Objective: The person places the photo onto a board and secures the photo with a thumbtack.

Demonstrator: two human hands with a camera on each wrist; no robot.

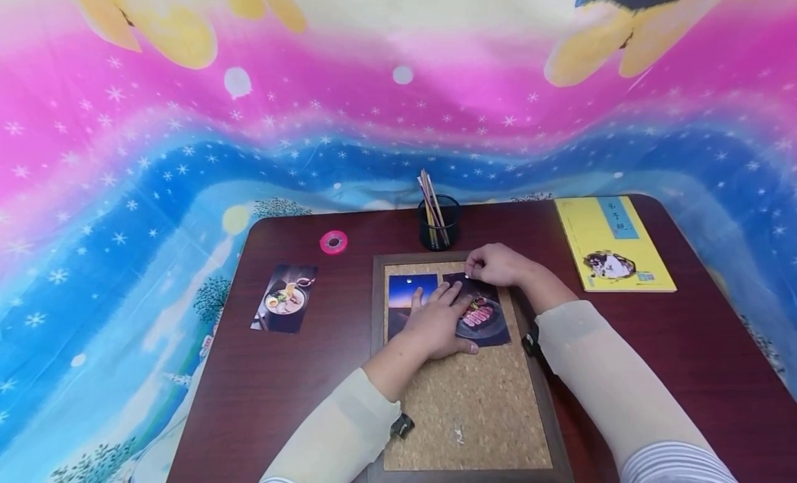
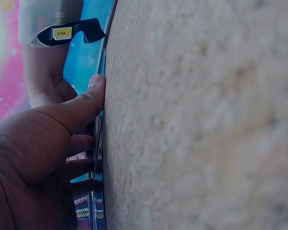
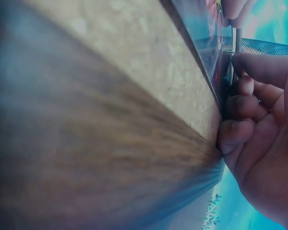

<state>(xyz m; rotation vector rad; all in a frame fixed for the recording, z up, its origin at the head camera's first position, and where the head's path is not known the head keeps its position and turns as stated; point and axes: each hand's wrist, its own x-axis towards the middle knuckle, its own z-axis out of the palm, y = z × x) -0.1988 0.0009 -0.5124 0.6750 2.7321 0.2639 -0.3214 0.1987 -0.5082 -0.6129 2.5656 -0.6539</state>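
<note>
A cork board [image 1: 467,400] with a brown wooden frame lies on the table. Near its top edge are two photos side by side: a blue dusk-sky photo [image 1: 401,306] and a dark photo of sliced meat on a plate [image 1: 495,324]. My left hand [image 1: 436,327] is spread flat over both, fingers straight, thumb at the lower edge of the meat photo. With curled fingers, my right hand [image 1: 501,265] pinches a small whitish push pin [image 1: 467,276] at the top of the meat photo. Its fingertips hide most of the pin in the right wrist view.
Small clear pieces [image 1: 459,436] lie on the lower cork. Left of the board are a ramen photo [image 1: 286,299] and a pink tape roll [image 1: 333,242]. Behind it stands a black mesh cup [image 1: 439,223] of pencils. A yellow book [image 1: 607,241] lies at the back right.
</note>
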